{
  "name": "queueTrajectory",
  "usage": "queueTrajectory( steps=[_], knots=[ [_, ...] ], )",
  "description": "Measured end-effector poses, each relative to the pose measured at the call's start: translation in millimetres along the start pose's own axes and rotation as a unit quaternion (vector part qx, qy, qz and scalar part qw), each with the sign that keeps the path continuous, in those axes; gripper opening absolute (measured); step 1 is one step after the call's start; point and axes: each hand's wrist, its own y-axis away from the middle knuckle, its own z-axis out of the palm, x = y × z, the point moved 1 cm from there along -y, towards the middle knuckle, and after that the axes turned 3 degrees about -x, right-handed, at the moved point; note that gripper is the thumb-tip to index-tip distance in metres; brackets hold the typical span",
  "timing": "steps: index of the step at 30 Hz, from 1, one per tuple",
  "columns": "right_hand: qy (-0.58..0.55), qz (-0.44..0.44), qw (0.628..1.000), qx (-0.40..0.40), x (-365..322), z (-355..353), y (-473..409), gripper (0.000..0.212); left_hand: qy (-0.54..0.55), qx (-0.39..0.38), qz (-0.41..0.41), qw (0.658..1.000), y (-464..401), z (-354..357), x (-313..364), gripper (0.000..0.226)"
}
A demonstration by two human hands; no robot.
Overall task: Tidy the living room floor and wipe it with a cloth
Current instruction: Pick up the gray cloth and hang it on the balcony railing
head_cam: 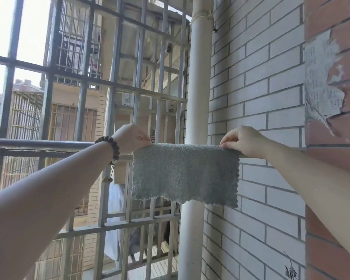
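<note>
Grey cloth (185,174) draped over horizontal rail (38,142) of barred balcony window, before white pipe (200,87). Left hand (132,139) pinching its left top corner, right hand (243,140) pinching right corner. Beaded bracelet (111,147) on left wrist.

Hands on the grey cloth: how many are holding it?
2. The left hand pinches the top left corner of the grey cloth; the right hand pinches the top right corner, by the brick wall.

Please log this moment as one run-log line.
left hand: pinching cloth corner | right hand: pinching other corner | grey cloth: draped over rail
</note>
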Motion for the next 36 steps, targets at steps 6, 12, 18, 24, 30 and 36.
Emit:
queueTrajectory(
  steps=[6, 12, 18, 24, 30, 36],
  knots=[
    [-0.182, 0.066, 0.940, 0.279, -3, 25, 65, 0.033, 0.083, 0.231, -0.060, 0.968, 71, 2, -4, 0.024],
    [-0.449, 0.172, 0.869, 0.116, 18, 108, 93, 0.016, 0.406, 0.009, -0.209, 0.889, 103, 60, -25, 0.028],
    [-0.597, 0.139, 0.787, 0.071, 30, 131, 85, 0.094, 0.547, 0.011, -0.259, 0.796, 86, 91, -26, 0.024],
    [-0.604, 0.143, 0.772, 0.140, 37, 125, 88, 0.056, 0.524, 0.105, -0.255, 0.806, 97, 97, -35, 0.012],
    [-0.595, 0.149, 0.780, 0.124, 31, 126, 89, 0.019, 0.602, 0.099, -0.254, 0.751, 106, 97, -35, 0.037],
    [-0.624, 0.139, 0.765, 0.084, 37, 127, 72, 0.065, 0.599, 0.084, -0.281, 0.745, 110, 96, -35, 0.014]
  ],
)
